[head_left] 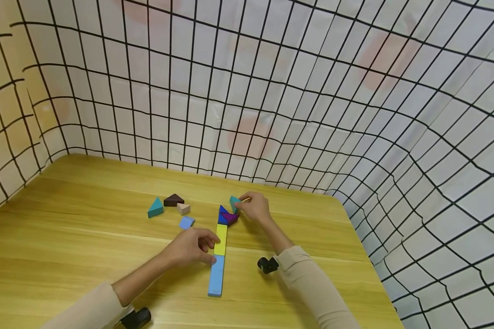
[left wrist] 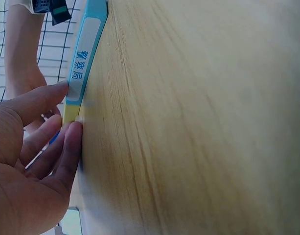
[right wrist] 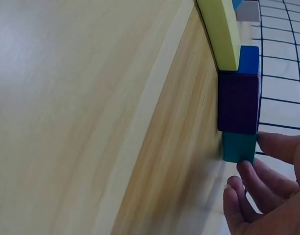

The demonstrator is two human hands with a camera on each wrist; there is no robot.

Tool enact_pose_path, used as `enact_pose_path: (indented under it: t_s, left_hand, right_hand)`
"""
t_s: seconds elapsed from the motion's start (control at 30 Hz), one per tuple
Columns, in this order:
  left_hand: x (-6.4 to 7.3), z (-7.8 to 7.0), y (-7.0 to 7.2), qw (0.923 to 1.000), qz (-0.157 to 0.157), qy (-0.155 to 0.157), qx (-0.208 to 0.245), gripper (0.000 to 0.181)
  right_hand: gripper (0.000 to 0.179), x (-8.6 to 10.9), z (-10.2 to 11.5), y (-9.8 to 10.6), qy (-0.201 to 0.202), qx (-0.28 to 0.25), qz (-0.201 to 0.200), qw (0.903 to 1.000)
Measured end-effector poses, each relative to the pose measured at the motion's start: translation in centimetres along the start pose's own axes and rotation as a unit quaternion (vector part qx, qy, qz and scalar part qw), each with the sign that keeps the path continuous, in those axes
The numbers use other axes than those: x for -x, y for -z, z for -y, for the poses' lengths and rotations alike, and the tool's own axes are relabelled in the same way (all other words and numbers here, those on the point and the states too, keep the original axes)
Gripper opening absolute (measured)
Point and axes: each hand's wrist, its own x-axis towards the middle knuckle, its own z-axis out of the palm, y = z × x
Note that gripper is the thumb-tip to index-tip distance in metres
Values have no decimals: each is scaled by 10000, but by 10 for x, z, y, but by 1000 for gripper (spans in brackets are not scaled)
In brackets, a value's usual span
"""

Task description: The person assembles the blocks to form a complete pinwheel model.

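Note:
A light blue bar (head_left: 217, 276) with a white printed label lies end to end with a yellow block (head_left: 221, 240). Beyond the yellow one come a dark blue triangular block (head_left: 222, 215) and a purple block (head_left: 232, 218). My left hand (head_left: 191, 246) rests along the left side of this row, thumb at the light blue bar and loosely bent fingers at the yellow block. With thumb and fingers, my right hand (head_left: 255, 206) pinches a teal block (head_left: 233, 203) at the far end. In the right wrist view that teal block (right wrist: 239, 147) sits right against the purple block (right wrist: 238, 103).
Left of the row lie a second teal triangle (head_left: 156, 208), a dark brown triangle (head_left: 174, 200), a small beige block (head_left: 183, 209) and a periwinkle block (head_left: 187, 222). A black wire grid (head_left: 214, 91) with white sheeting behind it surrounds the wooden table (head_left: 86, 219).

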Motion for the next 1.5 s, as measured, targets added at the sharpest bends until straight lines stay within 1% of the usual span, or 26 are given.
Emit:
enact_pose_path:
  t_s: [0.23, 0.4, 0.6, 0.87, 1.33, 1.5]
  left_hand:
    - [1, -1, 0, 10000, 1, 27, 30, 42]
    - [1, -1, 1, 9999, 0, 52, 114, 42]
    - [0, 0, -1, 9999, 2, 59, 87, 41]
    - [0, 1, -1, 10000, 15, -2, 47, 42]
    - [0, 0, -1, 10000, 5, 68, 11, 41]
    - [0, 0, -1, 10000, 10, 75, 53, 41]
  right_hand:
    - [24, 1, 5, -5, 84, -256, 42, 9996]
    - [21, 0, 9, -9, 89, -255, 107, 9996]
    - [22, 0, 13, -11, 108, -278, 141, 9995]
    - [22, -1, 13, -14, 15, -423, 225, 9989]
    - [21, -2, 13, -14, -52, -245, 172, 9995]
    - [21, -3, 14, -13, -112, -60, 45, 9999]
